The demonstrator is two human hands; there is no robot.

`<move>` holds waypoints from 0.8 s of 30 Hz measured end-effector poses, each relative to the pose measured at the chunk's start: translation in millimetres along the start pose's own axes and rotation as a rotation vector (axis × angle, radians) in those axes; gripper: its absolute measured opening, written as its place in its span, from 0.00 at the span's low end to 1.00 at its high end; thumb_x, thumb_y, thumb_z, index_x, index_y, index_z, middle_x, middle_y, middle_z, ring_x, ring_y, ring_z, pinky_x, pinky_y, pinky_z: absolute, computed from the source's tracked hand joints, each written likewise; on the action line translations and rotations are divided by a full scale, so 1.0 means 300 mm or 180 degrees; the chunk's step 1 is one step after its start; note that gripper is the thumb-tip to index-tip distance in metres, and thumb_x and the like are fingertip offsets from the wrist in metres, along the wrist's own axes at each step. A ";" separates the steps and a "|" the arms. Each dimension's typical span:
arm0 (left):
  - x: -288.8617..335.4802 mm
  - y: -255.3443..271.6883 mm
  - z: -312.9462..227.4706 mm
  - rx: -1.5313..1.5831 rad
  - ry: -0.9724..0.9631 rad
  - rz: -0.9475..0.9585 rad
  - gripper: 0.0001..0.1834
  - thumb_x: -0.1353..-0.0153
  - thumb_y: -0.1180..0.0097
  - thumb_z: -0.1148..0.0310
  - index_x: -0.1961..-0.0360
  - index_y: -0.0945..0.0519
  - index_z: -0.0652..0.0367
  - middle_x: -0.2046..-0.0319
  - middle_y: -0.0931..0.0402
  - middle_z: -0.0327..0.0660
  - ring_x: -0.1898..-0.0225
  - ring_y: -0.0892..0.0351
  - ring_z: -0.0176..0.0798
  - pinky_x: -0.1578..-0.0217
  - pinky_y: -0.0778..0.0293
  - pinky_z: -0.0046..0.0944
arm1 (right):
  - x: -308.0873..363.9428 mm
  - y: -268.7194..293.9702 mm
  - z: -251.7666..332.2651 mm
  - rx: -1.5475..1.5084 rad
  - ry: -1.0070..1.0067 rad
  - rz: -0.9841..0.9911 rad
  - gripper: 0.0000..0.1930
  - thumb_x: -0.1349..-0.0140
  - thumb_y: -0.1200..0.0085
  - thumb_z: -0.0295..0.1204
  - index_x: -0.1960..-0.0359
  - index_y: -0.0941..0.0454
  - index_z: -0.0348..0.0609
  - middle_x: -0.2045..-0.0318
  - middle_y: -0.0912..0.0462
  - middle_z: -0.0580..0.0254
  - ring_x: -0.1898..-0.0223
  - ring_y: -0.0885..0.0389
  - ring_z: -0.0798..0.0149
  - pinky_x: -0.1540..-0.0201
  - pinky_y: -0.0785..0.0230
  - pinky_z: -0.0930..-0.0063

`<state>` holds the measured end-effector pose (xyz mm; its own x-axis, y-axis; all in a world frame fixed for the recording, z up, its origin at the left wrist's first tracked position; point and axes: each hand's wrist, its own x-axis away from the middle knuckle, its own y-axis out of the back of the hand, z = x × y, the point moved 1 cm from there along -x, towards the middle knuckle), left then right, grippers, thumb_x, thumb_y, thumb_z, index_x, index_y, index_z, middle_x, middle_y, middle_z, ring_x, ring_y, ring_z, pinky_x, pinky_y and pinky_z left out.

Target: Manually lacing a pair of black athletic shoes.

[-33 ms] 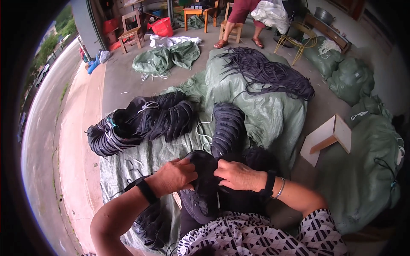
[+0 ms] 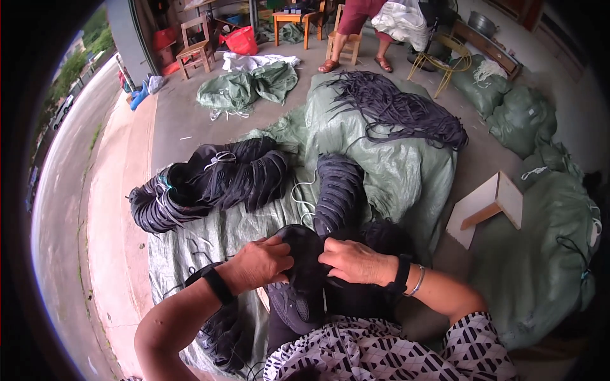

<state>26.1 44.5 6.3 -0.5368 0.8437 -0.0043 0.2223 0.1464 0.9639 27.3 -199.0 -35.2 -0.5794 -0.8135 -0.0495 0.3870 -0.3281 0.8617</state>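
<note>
Almost nothing is shifting since the earlier frame. Left hand (image 2: pixel 257 263) and right hand (image 2: pixel 357 259) are pinching one black shoe piece (image 2: pixel 304 247) between them, fingers closing on its edges. Work is seeming partly done: tied bundles (image 2: pixel 248 181) are lying beyond, dark strips (image 2: pixel 400 111) lying loose.

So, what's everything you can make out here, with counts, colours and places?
Gripped piece: 1, black, lower centre
Tied bundles: count unclear, dark, left
Stacked bundle: 1, dark, centre
Dark pile: 1, dark, lower left
Green sheeting: count unclear, pale green, centre
Strips: one heap, dark, on sheeting
Wooden stand: 1, tan, right
Filled sacks: several, green, right
Crumpled sacking: count unclear, green, upper left
Chairs: 2, brown, back
Red bag: 1, red, back
Table: 1, orange, back
Metal pot: 1, grey, back right
Co-worker: 1, maroon shorts, back
White bag: 1, white, beside co-worker
Left hand: 1, bare, lower centre
Right hand: 1, bare, lower centre
</note>
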 end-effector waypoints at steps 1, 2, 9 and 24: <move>0.000 -0.003 0.004 0.0338 0.0264 0.0117 0.13 0.58 0.37 0.68 0.68 0.24 0.52 0.67 0.31 0.36 0.57 0.28 0.43 0.58 0.25 0.41 | 0.000 -0.004 0.004 0.0283 0.0243 -0.0180 0.11 0.53 0.38 0.26 0.68 0.26 0.41 0.67 0.31 0.57 0.66 0.23 0.56 0.63 0.27 0.65; 0.006 -0.012 -0.003 0.0360 0.0295 0.0100 0.13 0.58 0.37 0.68 0.68 0.24 0.52 0.67 0.31 0.36 0.57 0.28 0.43 0.58 0.25 0.41 | 0.002 -0.010 0.002 0.0579 0.0312 -0.0254 0.08 0.53 0.40 0.25 0.72 0.26 0.40 0.68 0.30 0.57 0.68 0.22 0.57 0.64 0.26 0.67; -0.009 -0.087 -0.071 0.0368 0.0641 -0.0612 0.15 0.55 0.44 0.75 0.63 0.21 0.50 0.67 0.28 0.38 0.60 0.27 0.44 0.54 0.29 0.42 | -0.032 -0.019 -0.037 -0.0317 0.0325 -0.0211 0.06 0.50 0.41 0.28 0.73 0.24 0.41 0.70 0.30 0.58 0.68 0.22 0.57 0.64 0.27 0.65; -0.149 -0.085 -0.055 0.0509 0.1374 0.0773 0.08 0.49 0.44 0.67 0.67 0.17 0.45 0.72 0.19 0.37 0.64 0.18 0.40 0.56 0.32 0.46 | -0.026 0.034 -0.004 -0.3710 -0.0845 -0.1400 0.06 0.35 0.51 0.29 0.64 0.25 0.39 0.67 0.24 0.65 0.67 0.25 0.73 0.61 0.33 0.78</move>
<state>30.9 -5.5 -13.8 -0.7334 0.5784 0.3571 0.4856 0.0782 0.8706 36.7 -196.6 -26.6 -0.8916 -0.4528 0.0014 0.4467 -0.8802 -0.1604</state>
